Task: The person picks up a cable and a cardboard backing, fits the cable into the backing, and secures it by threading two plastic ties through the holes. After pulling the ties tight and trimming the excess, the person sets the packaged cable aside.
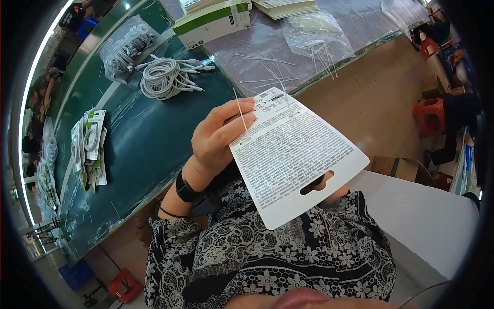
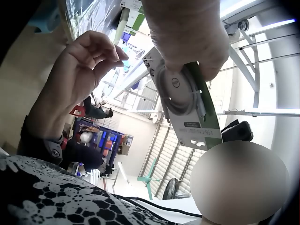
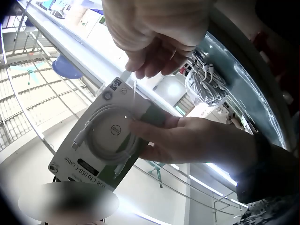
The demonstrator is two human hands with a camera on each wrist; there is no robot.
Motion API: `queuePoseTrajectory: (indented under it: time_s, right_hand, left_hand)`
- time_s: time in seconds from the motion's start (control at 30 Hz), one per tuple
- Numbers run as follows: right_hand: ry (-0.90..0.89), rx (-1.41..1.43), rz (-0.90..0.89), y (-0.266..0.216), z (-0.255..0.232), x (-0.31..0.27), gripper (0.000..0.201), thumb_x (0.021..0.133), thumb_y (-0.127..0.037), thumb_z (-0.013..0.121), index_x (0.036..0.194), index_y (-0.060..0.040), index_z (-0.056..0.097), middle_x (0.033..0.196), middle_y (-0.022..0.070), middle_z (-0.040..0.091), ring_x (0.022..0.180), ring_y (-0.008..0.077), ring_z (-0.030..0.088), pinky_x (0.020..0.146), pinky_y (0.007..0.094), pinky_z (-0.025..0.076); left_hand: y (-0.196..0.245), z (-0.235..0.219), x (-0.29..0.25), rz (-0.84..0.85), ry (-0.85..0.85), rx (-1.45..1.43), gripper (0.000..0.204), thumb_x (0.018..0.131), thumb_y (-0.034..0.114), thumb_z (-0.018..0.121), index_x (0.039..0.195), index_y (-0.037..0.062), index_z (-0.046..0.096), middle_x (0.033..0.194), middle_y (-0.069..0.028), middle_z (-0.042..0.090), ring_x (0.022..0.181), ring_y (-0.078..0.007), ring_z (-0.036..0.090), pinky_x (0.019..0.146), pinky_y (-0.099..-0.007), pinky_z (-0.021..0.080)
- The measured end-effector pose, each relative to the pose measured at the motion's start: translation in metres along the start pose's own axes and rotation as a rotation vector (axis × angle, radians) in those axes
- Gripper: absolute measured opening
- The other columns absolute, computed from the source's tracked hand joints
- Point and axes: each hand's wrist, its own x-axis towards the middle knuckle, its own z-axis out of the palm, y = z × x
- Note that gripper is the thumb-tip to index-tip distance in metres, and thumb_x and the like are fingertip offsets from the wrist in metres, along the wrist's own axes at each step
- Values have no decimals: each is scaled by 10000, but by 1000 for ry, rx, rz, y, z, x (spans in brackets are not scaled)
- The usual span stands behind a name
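Observation:
My left hand (image 1: pixel 221 131) grips a retail card (image 1: pixel 298 154) by its edge; in the head view its white back shows small print and a hang hole. A coiled white USB-C cable (image 3: pixel 101 136) lies on its front, with the left thumb (image 3: pixel 152 132) pressed at the coil. Two thin white cable ties (image 1: pixel 240 116) pass through slots in the card. The right hand (image 3: pixel 154 42), hidden behind the card in the head view, has curled fingers close to the card's end, pinching at a white cable tie (image 3: pixel 135 89).
On the green table lie a bundle of white cables (image 1: pixel 167 78), a bag of cables (image 1: pixel 128 49) and finished cable cards (image 1: pixel 92 144). Loose cable ties (image 1: pixel 267 62), a bag of ties (image 1: pixel 316 33) and a green-and-white box (image 1: pixel 213 28) are farther back. A red stool (image 1: pixel 429 117) stands at right.

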Motion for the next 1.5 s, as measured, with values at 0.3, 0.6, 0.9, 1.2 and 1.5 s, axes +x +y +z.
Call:
queuePoseTrajectory:
  time_s: [0.3,0.6,0.9,1.2,1.5]
  right_hand:
    - [-46,-134,-468,4,-1,30,134,856,23,637,899,-29,522,934,109,630,770,157,628,718,264,538]
    - [123,-869,-786,-12,14,54,146,825,77,654,945,11,606,818,88,629,653,136,576,597,212,479]
    - [170,-1322,-832,-10,23,58,150,782,46,698,913,-24,674,764,68,613,575,126,532,518,239,439]
    - [132,-1349,-782,-14,30,64,144,778,42,696,904,-22,671,777,71,617,564,132,534,509,253,444]
    - [88,-1406,-822,-18,35,63,164,742,53,710,883,-18,666,781,78,608,610,174,574,522,273,460]
  left_hand:
    - [-9,6,-10,-116,25,-119,327,766,4,727,1061,-10,586,1063,-156,633,906,-241,663,750,-302,550]
    - [-12,23,-13,-786,357,-625,305,897,23,629,1182,13,520,1108,-67,627,944,-116,619,792,-256,519]
    - [-19,25,-12,-995,455,-840,313,909,28,607,1203,16,499,1127,-74,620,1004,-135,608,879,-290,515]
    - [-19,31,-19,-881,520,-771,356,925,19,571,1255,48,440,1184,-69,575,1079,-145,582,874,-301,536]
    - [-15,27,-16,-835,451,-750,378,951,40,527,1291,104,376,1235,-76,541,1092,-205,591,889,-389,552]
